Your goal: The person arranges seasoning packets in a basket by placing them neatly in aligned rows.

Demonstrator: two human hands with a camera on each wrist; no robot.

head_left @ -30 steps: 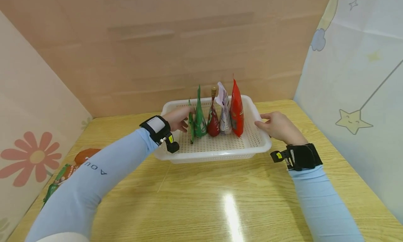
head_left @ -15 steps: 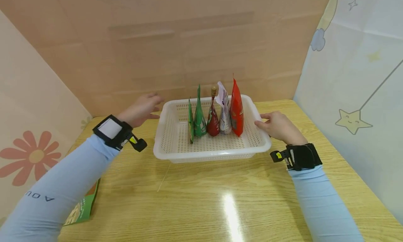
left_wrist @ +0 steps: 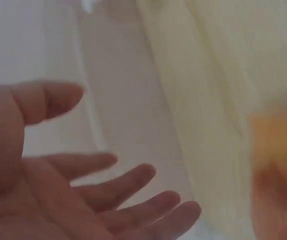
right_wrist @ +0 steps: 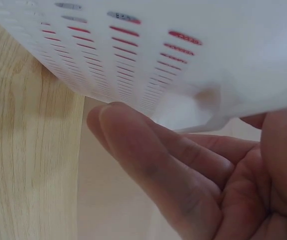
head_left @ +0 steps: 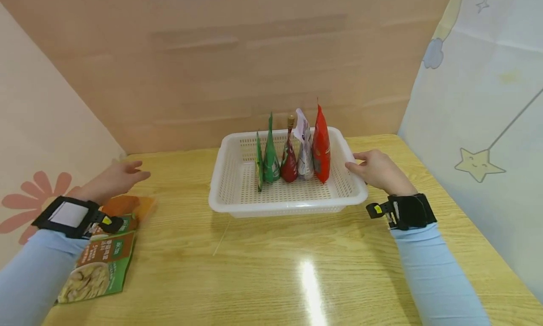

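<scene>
A white plastic basket (head_left: 288,208) with slotted sides stands near the back wall. Upright in it, from left to right, are a thin green packet (head_left: 259,163), a green pouch (head_left: 271,156), a dark red pouch with a gold top (head_left: 289,161), a silver-white pouch (head_left: 305,151) and a red bag (head_left: 321,149). My right hand (head_left: 376,171) holds the basket's right rim, thumb above and fingers underneath, as the right wrist view shows. Over at the left, my left hand (head_left: 114,179) is spread in the air with nothing in it, above several food packets (head_left: 102,264) lying on the table.
An orange-brown packet (head_left: 127,207) lies at the far end of the packets on the wooden table (head_left: 254,279). A brown paper-covered wall (head_left: 271,71) closes the back. Printed panels stand at both sides, one with a star (head_left: 478,164).
My left hand has come out of the basket, away from the thin green packet, and swung left over the packets on the table. The right hand stays at the rim.
</scene>
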